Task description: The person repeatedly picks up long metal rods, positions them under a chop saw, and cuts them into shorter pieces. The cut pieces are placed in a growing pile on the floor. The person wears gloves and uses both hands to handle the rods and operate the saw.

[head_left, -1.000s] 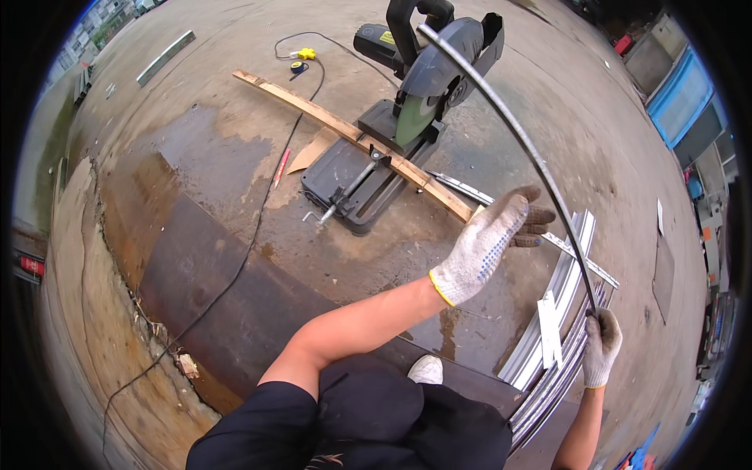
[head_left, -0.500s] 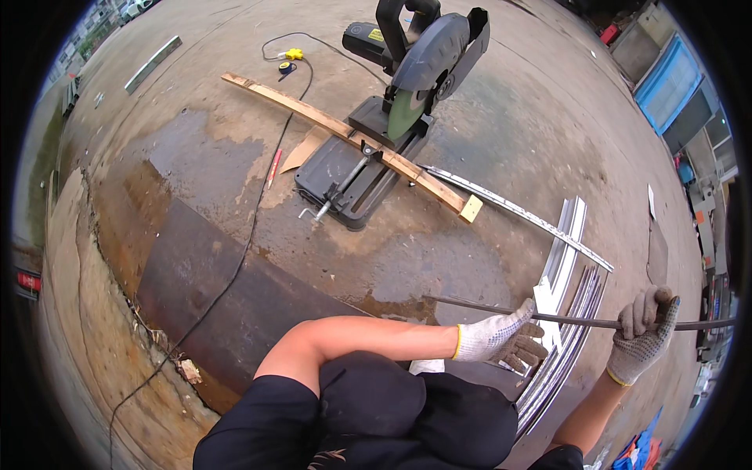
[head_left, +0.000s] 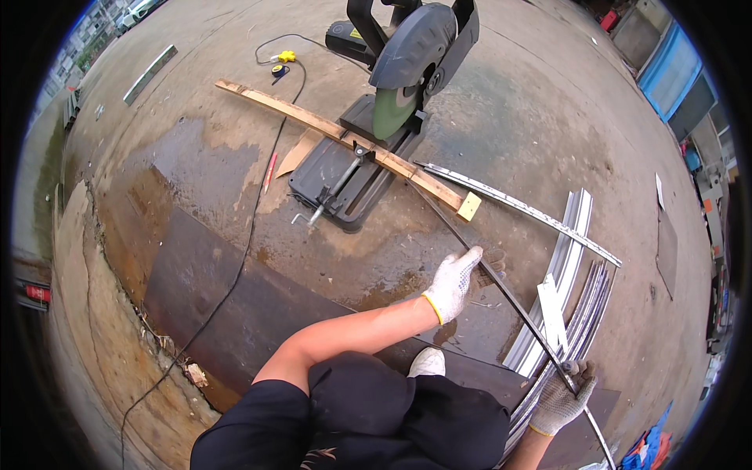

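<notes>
A long, thin dark metal bar (head_left: 520,310) slants across the right half of the head view. My gloved left hand (head_left: 454,287) closes around its middle, thumb along the top. Nearer to me, my gloved right hand (head_left: 559,403) grips the same bar toward its lower end. The bar's far tip comes up to the wooden beam (head_left: 309,119), which lies across the base of a cut-off saw (head_left: 356,176). The saw's green abrasive disc (head_left: 392,113) stands above the beam, beside a screw clamp (head_left: 337,189). Both gloves hide the parts of the bar inside them.
Silvery metal profiles (head_left: 576,223) and a white marked strip (head_left: 533,213) lie at the right. A dark sheet (head_left: 227,274) covers ground on the left, with a black cable (head_left: 241,262) over it. Beyond the beam are a yellow connector (head_left: 287,56) and a tape measure (head_left: 278,72).
The bar has swung from nearly level to a steep slant, its far tip now at the beam. My left hand moved forward and left; my right hand came down and closer to me.
</notes>
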Motion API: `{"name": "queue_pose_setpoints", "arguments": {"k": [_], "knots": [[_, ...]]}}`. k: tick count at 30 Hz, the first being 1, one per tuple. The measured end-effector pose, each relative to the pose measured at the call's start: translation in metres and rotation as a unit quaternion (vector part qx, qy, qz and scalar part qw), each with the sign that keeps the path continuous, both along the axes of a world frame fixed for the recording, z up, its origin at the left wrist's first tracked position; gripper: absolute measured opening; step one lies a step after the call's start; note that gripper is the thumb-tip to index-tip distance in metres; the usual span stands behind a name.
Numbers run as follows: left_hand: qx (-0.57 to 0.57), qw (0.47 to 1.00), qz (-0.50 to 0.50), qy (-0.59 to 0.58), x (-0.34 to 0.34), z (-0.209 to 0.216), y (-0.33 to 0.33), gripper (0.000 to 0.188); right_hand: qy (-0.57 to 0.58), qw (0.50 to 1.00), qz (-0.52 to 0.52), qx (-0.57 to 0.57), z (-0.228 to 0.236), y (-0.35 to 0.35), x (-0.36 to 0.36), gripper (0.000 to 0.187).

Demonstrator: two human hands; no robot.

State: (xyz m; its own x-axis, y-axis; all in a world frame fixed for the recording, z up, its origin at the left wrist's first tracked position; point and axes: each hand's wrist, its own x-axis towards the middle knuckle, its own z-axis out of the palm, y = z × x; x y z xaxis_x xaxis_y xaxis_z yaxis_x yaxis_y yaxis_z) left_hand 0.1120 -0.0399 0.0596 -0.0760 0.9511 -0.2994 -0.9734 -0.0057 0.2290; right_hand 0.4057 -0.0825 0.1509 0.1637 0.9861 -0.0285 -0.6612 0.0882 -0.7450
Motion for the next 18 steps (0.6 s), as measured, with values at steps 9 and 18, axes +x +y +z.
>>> {"name": "queue_pose_setpoints", "arguments": {"k": [9,18], "knots": [[-0.105,0.957,0.024,0.268,-0.048,-0.005,0.016,0.024,0.106,0.973,-0.073,-0.193,-0.095,-0.058,0.014,0.049],[-0.22,0.838,0.045,0.498,-0.092,-0.039,0.028,0.033,0.194,0.854,0.041,-0.481,-0.164,-0.094,0.022,0.048]]}}
